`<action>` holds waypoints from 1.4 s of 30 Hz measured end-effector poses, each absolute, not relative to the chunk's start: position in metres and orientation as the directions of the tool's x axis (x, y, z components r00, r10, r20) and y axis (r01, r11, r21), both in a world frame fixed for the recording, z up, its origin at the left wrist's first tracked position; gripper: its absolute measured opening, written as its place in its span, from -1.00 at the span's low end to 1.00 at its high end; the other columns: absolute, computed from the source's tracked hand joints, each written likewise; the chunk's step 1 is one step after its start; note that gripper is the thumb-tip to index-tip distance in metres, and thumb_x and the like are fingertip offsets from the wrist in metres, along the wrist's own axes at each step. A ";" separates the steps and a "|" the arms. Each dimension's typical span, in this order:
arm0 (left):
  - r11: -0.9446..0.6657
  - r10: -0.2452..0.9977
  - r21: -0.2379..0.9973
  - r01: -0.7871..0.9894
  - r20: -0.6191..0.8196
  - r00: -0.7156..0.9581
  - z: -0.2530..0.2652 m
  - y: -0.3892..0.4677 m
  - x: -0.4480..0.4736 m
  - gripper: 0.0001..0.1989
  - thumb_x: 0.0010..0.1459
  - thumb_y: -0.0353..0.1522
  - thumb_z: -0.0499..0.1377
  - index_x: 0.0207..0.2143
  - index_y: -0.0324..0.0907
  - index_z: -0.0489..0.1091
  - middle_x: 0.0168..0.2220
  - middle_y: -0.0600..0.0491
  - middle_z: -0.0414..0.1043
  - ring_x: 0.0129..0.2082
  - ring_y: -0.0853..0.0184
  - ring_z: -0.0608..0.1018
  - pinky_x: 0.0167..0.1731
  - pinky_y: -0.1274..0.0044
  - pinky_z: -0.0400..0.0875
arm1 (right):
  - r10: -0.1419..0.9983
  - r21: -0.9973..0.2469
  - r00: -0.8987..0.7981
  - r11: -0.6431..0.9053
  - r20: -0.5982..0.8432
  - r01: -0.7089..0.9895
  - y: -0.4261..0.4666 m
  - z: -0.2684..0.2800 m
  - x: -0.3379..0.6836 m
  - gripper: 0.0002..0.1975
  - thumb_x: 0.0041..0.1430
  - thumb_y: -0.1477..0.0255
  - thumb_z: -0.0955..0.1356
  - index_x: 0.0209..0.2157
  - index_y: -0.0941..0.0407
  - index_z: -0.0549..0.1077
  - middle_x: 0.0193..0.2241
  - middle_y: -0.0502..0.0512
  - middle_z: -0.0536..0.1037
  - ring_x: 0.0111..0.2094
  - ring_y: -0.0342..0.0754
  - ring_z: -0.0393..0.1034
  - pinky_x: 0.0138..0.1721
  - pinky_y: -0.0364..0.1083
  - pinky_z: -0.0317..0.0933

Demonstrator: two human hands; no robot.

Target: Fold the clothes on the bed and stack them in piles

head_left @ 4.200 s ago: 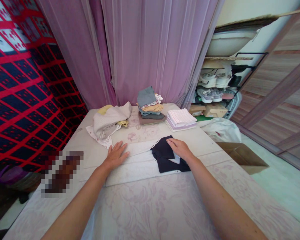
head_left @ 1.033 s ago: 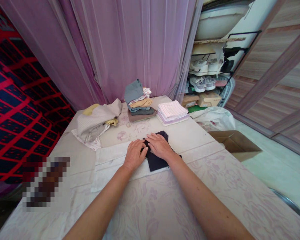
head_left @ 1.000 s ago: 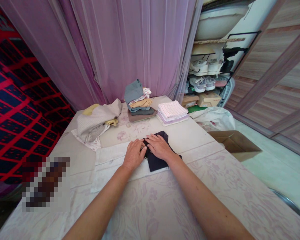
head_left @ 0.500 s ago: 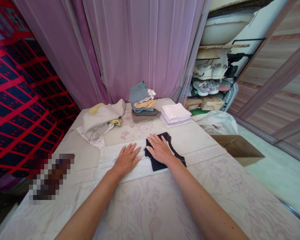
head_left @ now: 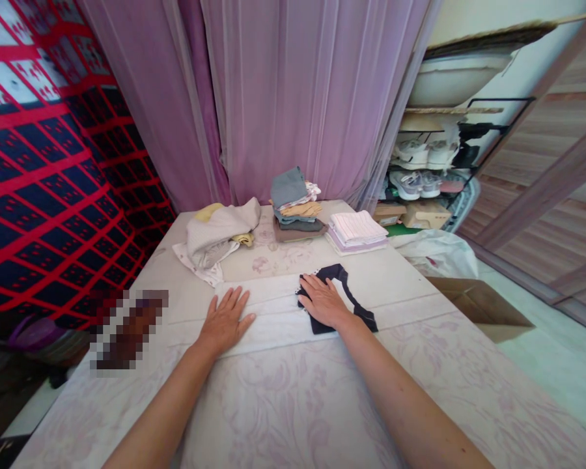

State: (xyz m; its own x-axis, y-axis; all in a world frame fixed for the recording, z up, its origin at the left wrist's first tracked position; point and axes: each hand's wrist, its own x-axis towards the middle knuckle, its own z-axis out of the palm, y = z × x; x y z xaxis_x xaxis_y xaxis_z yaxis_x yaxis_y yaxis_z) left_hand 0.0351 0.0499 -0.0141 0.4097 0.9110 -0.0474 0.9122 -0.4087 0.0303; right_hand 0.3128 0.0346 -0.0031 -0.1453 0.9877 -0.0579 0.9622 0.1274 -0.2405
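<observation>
A garment with a black neck end (head_left: 321,325) and a long white part (head_left: 268,309) lies flat across the covered surface. My right hand (head_left: 325,301) rests palm down on the black end, fingers extended. Farther left, my left hand (head_left: 224,320) lies flat on the white part with its fingers spread. Neither hand grips the cloth. A cut-out opening edged in black shows just right of my right hand. The garment's exact kind cannot be made out.
Behind the garment are a rumpled beige cloth heap (head_left: 219,228), a stack of folded clothes (head_left: 297,225) and folded pale towels (head_left: 356,231). An open cardboard box (head_left: 483,306) stands on the floor at right, below a shoe rack (head_left: 424,156). Purple curtains (head_left: 293,98) hang behind.
My left hand has slid left along the white part, away from my right hand. My right hand stays on the black end. The camera view has shifted slightly.
</observation>
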 end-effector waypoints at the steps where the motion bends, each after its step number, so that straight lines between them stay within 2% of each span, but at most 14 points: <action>1: -0.406 0.912 0.038 0.913 -0.047 0.407 -0.015 0.049 0.034 -0.37 0.25 -0.04 -0.16 0.29 -0.10 -0.01 0.33 -0.01 -0.10 0.32 0.13 0.00 0.22 0.14 -0.13 | 0.990 -0.237 -0.129 0.112 -0.055 0.965 0.035 0.000 0.310 -0.42 0.30 0.18 0.02 0.28 0.11 0.06 0.31 0.12 0.01 0.31 0.04 -0.17 0.25 0.19 -0.32; 5: -0.405 0.913 0.092 0.910 -0.015 0.408 -0.019 0.050 0.037 -0.40 0.26 -0.06 -0.14 0.28 -0.08 0.03 0.33 -0.01 -0.07 0.32 0.13 0.01 0.22 0.12 -0.15 | 0.994 -0.214 -0.107 0.111 0.029 0.971 0.030 0.005 0.294 -0.39 0.30 0.17 0.01 0.30 0.13 -0.03 0.33 0.11 -0.09 0.33 0.01 -0.27 0.26 0.16 -0.38; 9: -0.392 0.920 0.256 0.884 0.087 0.383 -0.028 0.058 0.028 -0.49 0.28 -0.19 -0.16 0.22 -0.12 0.15 0.29 -0.01 0.06 0.29 0.21 0.10 0.24 0.21 -0.06 | 0.988 -0.205 -0.136 0.118 -0.072 0.972 0.022 -0.007 0.281 -0.37 0.28 0.14 0.03 0.29 0.12 0.00 0.33 0.12 -0.10 0.33 0.03 -0.28 0.26 0.19 -0.38; 12: -0.309 0.949 0.424 0.852 0.202 0.244 -0.029 0.061 0.010 -0.52 0.27 -0.28 -0.18 0.16 -0.20 0.24 0.23 -0.02 0.19 0.23 0.32 0.23 0.21 0.41 0.10 | 0.987 -0.202 -0.133 0.113 -0.088 0.973 0.021 -0.015 0.280 -0.37 0.28 0.14 0.04 0.29 0.13 0.00 0.33 0.11 -0.09 0.33 0.02 -0.28 0.25 0.20 -0.39; 14: -0.213 0.964 0.476 0.853 0.242 0.106 -0.027 0.056 -0.004 -0.54 0.25 -0.30 -0.15 0.11 -0.21 0.30 0.17 -0.03 0.29 0.16 0.34 0.32 0.18 0.47 0.16 | 0.988 -0.194 -0.131 0.114 -0.079 0.974 0.022 -0.016 0.281 -0.38 0.29 0.14 0.04 0.29 0.13 0.00 0.33 0.11 -0.08 0.33 0.02 -0.28 0.25 0.20 -0.38; 17: -0.062 0.967 0.436 0.898 0.248 -0.053 -0.019 0.041 -0.019 -0.60 0.22 -0.28 -0.08 0.00 -0.14 0.40 0.11 -0.02 0.36 0.12 0.24 0.36 0.15 0.39 0.19 | 0.990 -0.181 -0.117 0.102 -0.073 0.978 0.022 -0.013 0.280 -0.39 0.29 0.16 0.05 0.29 0.13 0.01 0.33 0.12 -0.06 0.32 0.01 -0.27 0.26 0.19 -0.38; 19: 0.005 0.971 0.386 0.923 0.218 -0.096 -0.015 0.029 -0.021 -0.64 0.22 -0.24 -0.05 -0.09 -0.09 0.46 0.11 0.01 0.36 0.13 0.17 0.34 0.13 0.31 0.19 | 0.995 -0.171 -0.088 0.080 -0.042 0.982 0.019 -0.010 0.276 -0.41 0.29 0.18 0.06 0.29 0.11 0.02 0.33 0.13 -0.06 0.32 0.02 -0.25 0.26 0.19 -0.39; 23: 0.052 0.983 0.348 0.936 0.146 -0.109 -0.009 0.019 -0.014 -0.66 0.21 -0.16 -0.01 -0.12 -0.07 0.46 0.11 0.01 0.36 0.15 0.18 0.31 0.13 0.30 0.14 | 0.995 -0.151 -0.088 0.093 0.044 0.984 0.007 -0.006 0.263 -0.42 0.30 0.17 0.05 0.29 0.05 0.01 0.33 0.11 -0.10 0.33 0.02 -0.29 0.24 0.23 -0.44; 27: 0.110 0.987 0.331 0.937 0.074 -0.142 -0.004 0.025 -0.002 -0.60 0.11 -0.08 0.09 -0.11 -0.11 0.43 0.13 -0.06 0.33 0.15 0.15 0.30 0.13 0.28 0.10 | 0.994 -0.156 -0.103 0.095 -0.042 0.983 -0.002 -0.011 0.255 -0.44 0.29 0.14 0.06 0.26 0.02 0.10 0.32 0.13 -0.05 0.32 0.06 -0.24 0.21 0.28 -0.34; 30: 0.142 0.985 0.311 0.940 0.046 -0.164 0.000 0.032 0.007 -0.63 0.05 -0.10 0.13 -0.19 -0.13 0.45 0.10 -0.09 0.34 0.15 0.11 0.30 0.11 0.25 0.10 | 0.994 -0.159 -0.105 0.100 -0.026 0.982 -0.004 -0.015 0.255 -0.43 0.29 0.13 0.06 0.25 0.03 0.11 0.32 0.14 -0.03 0.31 0.06 -0.23 0.20 0.29 -0.29; 36: 0.186 0.982 0.327 0.927 -0.020 -0.190 0.005 0.035 0.016 -0.74 0.05 -0.17 0.12 -0.30 -0.10 0.49 0.18 -0.07 0.25 0.21 0.09 0.21 0.13 0.20 0.04 | 0.994 -0.166 -0.106 0.103 -0.011 0.981 -0.004 -0.014 0.256 -0.42 0.28 0.12 0.05 0.25 0.04 0.11 0.32 0.13 -0.02 0.31 0.06 -0.23 0.21 0.27 -0.31; 39: 0.185 0.981 0.339 0.922 -0.015 -0.191 0.008 0.032 0.020 -0.77 0.07 -0.21 0.10 -0.34 -0.12 0.48 0.10 -0.09 0.35 0.15 0.09 0.29 0.08 0.26 0.13 | 0.994 -0.172 -0.107 0.105 0.001 0.979 -0.004 -0.014 0.255 -0.43 0.28 0.12 0.05 0.25 0.04 0.13 0.31 0.12 -0.01 0.31 0.06 -0.22 0.21 0.26 -0.31; 42: 0.193 0.981 0.368 0.910 -0.036 -0.193 0.012 0.032 0.023 -0.75 0.12 -0.22 0.05 -0.28 -0.13 0.44 -0.08 -0.12 0.48 0.01 0.09 0.44 -0.05 0.33 0.27 | 0.994 -0.181 -0.110 0.108 0.002 0.978 -0.004 -0.015 0.256 -0.43 0.28 0.12 0.06 0.24 0.03 0.13 0.31 0.13 -0.01 0.30 0.07 -0.21 0.21 0.26 -0.32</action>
State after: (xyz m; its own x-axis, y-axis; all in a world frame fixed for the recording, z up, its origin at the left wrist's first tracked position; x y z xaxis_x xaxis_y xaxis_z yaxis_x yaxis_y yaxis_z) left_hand 0.0226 0.0320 0.0117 -0.1931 0.9805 -0.0363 0.9096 0.1928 0.3682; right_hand 0.2557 -0.0045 -0.0152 -0.1096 0.9940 0.0018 0.9776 0.1081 -0.1806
